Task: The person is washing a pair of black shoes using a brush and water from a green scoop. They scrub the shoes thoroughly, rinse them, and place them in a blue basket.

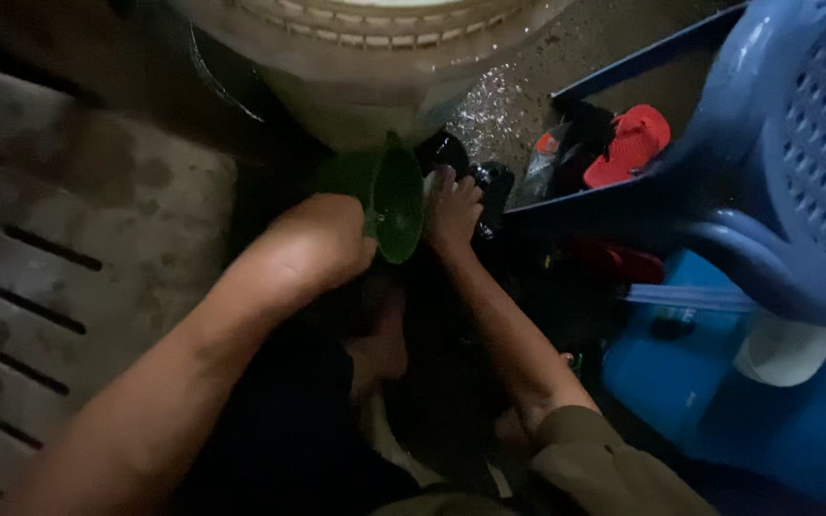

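Nearest, the left hand (322, 244) is clenched round the handle of a green plastic scoop (396, 203) — light, stiff, likely slick when wet, best held by that handle. Beside it the right hand (453, 212) presses on a dark glossy object (491, 182); its grip I cannot tell. Beyond — a pale ribbed tub (375, 57) on wet floor.

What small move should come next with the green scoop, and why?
Probably tip the scoop a little further, gently. The left hand holds it by its handle, tilted on its side just above the right hand, which rests on a dark object under the big tub. The dim view hides any water.
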